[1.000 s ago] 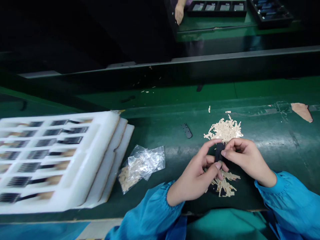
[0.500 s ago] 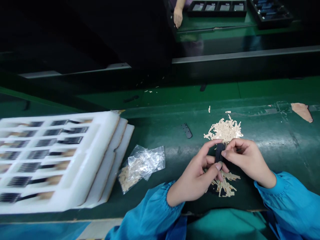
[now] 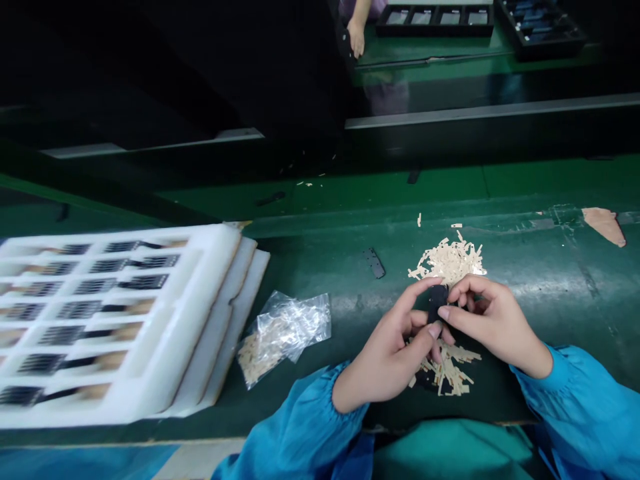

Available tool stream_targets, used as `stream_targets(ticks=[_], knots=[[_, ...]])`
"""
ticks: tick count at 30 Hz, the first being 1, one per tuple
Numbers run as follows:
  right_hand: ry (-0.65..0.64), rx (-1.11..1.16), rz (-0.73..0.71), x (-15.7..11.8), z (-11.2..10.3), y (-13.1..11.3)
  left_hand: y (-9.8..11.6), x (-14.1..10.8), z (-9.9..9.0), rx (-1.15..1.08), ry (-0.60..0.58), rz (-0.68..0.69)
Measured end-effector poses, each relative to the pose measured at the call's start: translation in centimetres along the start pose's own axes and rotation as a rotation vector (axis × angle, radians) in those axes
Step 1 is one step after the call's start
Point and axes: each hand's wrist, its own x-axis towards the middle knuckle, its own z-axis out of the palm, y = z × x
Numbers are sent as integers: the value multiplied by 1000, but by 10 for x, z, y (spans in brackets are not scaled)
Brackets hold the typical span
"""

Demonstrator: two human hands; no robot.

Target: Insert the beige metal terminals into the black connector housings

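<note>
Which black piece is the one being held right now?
The black piece pinched between the left hand and right hand, just above the lower strip pile; the other black piece lies alone on the green mat, untouched.

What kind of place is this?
It looks like a factory workroom: a long green workbench, white foam trays holding rows of small dark parts, and blue work sleeves.
</note>
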Motion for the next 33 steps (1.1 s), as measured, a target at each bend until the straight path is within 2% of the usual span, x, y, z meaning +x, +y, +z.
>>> stream_targets(ticks=[5, 8, 11, 15, 20, 24, 29, 33], knots=[[-65, 141, 61, 6, -6, -2, 2, -3, -7, 111, -116, 18], [-84, 169, 66, 6, -6, -1, 1, 0, -6, 61, -120, -6], [-30, 154, 17, 3, -2, -2, -2, 6, -2, -19, -36, -49], [13, 103, -83, 1, 0, 0, -4, 11, -1, 54, 44, -31], [-66, 78, -119, 5, -5, 6, -6, 10, -4, -199, -72, -138], [-151, 23, -140, 7, -6, 6, -7, 10, -4, -226, -48, -151], [-127, -129, -241, 8, -9, 3, -6, 11, -5, -236, -84, -157], [-53, -147, -335, 6, -17, 0, -4, 12, -6, -258, -88, -173]])
